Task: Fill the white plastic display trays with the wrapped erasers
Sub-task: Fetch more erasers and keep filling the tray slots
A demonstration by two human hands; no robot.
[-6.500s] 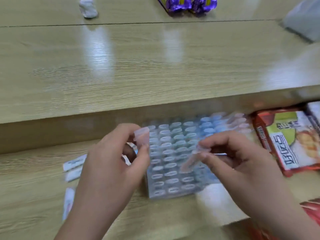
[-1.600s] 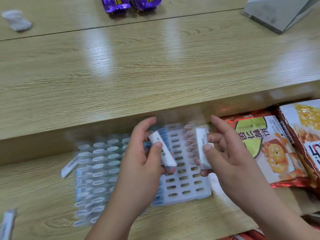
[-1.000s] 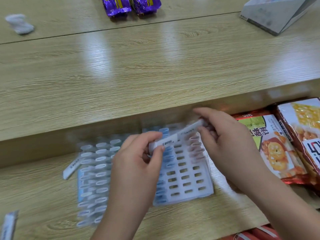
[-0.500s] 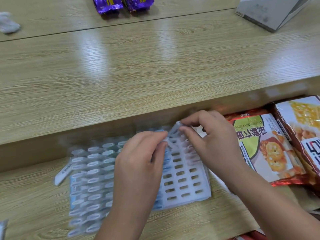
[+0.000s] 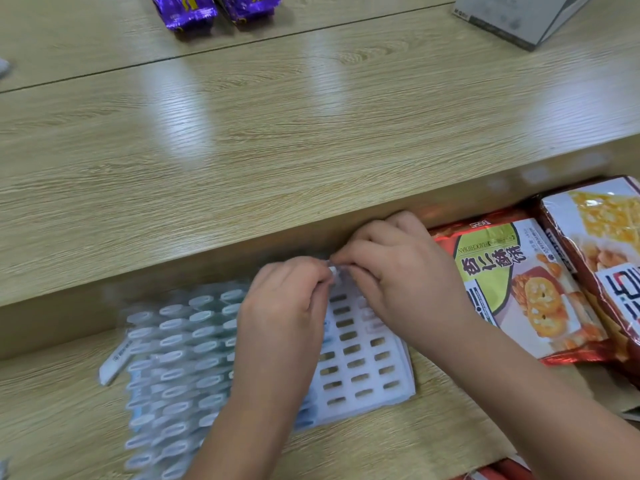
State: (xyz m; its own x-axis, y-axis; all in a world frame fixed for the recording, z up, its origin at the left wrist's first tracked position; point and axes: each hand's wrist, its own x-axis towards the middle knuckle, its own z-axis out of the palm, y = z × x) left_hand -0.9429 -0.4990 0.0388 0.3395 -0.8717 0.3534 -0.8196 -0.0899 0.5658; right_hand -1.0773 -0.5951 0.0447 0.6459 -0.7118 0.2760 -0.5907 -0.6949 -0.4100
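Your left hand (image 5: 287, 306) and right hand (image 5: 398, 282) meet at the far edge of the white tray (image 5: 363, 372); both hands have their fingers curled, and their fingertips pinch one wrapped eraser (image 5: 333, 270) between them. Only a small white end of that eraser shows; the rest is hidden by your fingers, so you cannot tell whether it already sits in a slot.

The white tray lies flat on the lower surface (image 5: 69, 427), close to the wooden ledge (image 5: 277, 133) that rises behind it; most of its visible slots are empty; a few slots just below your right hand hold pinkish erasers (image 5: 372, 327), blurred. Your left forearm crosses the tray's left part and hides it.

A second tray (image 5: 180, 358) lies just beside the white tray, to its left; its rows are filled with upright erasers in bluish wrappers. One loose eraser (image 5: 116, 362) lies flat on the surface, touching or nearly touching the left edge of that filled tray.

To the right of your right hand, two snack bags (image 5: 512, 289) lie side by side on the lower surface, the nearer one printed with round crackers. On the ledge, at the far edge, lie two purple packets (image 5: 214, 8); a grey box (image 5: 519, 15) stands at the far right corner.
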